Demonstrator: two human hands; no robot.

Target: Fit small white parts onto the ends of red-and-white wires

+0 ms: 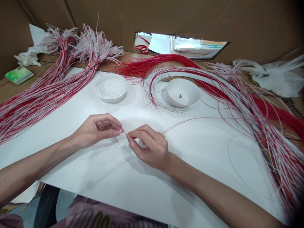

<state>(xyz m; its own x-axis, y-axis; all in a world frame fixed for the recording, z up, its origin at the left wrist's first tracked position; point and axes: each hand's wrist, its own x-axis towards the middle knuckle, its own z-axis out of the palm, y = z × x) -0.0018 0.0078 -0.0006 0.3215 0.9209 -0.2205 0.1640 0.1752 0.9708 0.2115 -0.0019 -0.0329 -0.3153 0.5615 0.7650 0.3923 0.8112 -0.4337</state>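
My left hand (102,128) pinches a small white tip at the end of a red and white strand, thumb against fingertip. Just right of it, my right hand (149,144) grips the same thin strand (190,119) between thumb and fingers. From behind the right hand, the strand curves away to the right towards the bundles. Both hands are above the white sheet, their fingertips nearly meeting. A white bowl (111,88) with small white pieces in it stands beyond the left hand. Farther right is another white bowl (182,92) holding a tiny dark bit.
Tied bundles of red and white strands (78,72) lie at the left. Red strands (163,60), white strands (201,72) and a mixed bundle (273,139) arc along the right. Cardboard walls (190,15) enclose the back. A plastic bag (277,77) and green packet (19,75) lie near the sides.
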